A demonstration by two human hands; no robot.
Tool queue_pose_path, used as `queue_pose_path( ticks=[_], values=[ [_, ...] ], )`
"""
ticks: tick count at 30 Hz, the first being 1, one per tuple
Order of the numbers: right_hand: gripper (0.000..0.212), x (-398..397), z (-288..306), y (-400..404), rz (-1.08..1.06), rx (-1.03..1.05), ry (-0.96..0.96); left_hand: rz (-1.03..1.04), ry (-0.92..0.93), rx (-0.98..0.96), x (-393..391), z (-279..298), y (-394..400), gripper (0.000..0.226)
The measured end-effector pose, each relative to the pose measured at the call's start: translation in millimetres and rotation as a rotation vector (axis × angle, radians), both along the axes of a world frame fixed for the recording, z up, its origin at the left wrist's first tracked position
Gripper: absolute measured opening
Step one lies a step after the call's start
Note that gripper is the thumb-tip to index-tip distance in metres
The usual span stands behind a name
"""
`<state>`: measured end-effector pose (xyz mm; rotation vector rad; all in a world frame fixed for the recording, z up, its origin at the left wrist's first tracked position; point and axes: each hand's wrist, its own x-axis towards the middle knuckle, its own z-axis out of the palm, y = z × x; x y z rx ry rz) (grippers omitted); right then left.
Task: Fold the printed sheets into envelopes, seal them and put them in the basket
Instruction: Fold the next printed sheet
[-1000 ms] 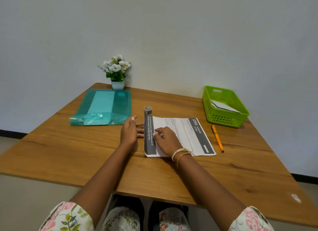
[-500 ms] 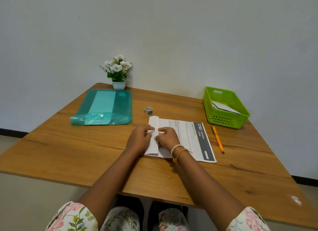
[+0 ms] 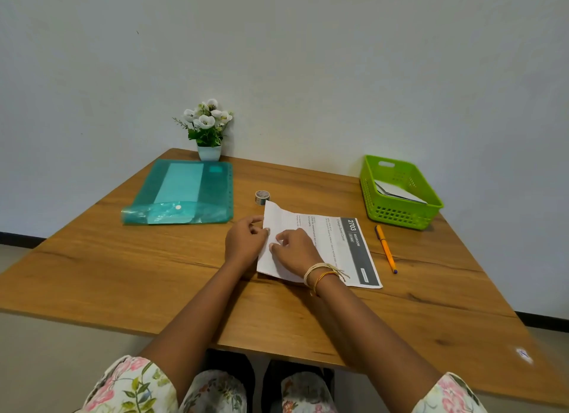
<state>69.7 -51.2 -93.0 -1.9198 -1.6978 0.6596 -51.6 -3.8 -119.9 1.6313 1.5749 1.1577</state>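
Observation:
A printed sheet [image 3: 338, 243] lies on the wooden table [image 3: 154, 274], its left edge turned over to the right so the blank back shows as a white flap. My left hand [image 3: 244, 243] pinches the flap's left fold with curled fingers. My right hand [image 3: 294, 251] rests on top of the flap, fingers bent, pinching the paper. A green basket [image 3: 400, 217] stands at the back right with folded paper inside. A small roll of tape [image 3: 262, 196] sits just behind the sheet.
A teal plastic document folder [image 3: 184, 194] lies at the back left. A small white pot of flowers [image 3: 208, 129] stands against the wall. An orange pen [image 3: 385, 248] lies right of the sheet.
The sheet's dark left strip has been folded over to the right, and the white flap has grown wider. Both hands came together on the fold.

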Motion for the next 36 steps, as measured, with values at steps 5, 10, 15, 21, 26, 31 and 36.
queue_pose_path(
  ticks=[5,10,15,21,26,31,36],
  values=[
    [0.063,-4,6,-4,0.012,-0.01,0.153,-0.118,-0.239,0.057,-2,-2,-6,0.035],
    [0.061,0,18,-4,-0.079,-0.025,0.298,-0.294,-0.327,0.097,0,1,-10,0.037],
    [0.038,12,21,1,-0.219,-0.005,0.27,-0.352,-0.183,0.09,1,-2,-13,0.037],
    [0.031,34,16,7,-0.329,-0.038,0.219,-0.405,0.393,0.188,8,-13,-10,0.039],
    [0.036,44,6,4,-0.375,-0.072,0.036,-0.494,0.671,0.208,13,-20,-8,0.049],
    [0.03,43,-1,-5,-0.357,-0.033,-0.224,-0.488,0.773,0.209,15,-22,-8,0.053],
    [0.04,38,-7,-9,-0.382,0.005,-0.404,-0.476,0.767,0.21,13,-21,-12,0.053]
  ],
)
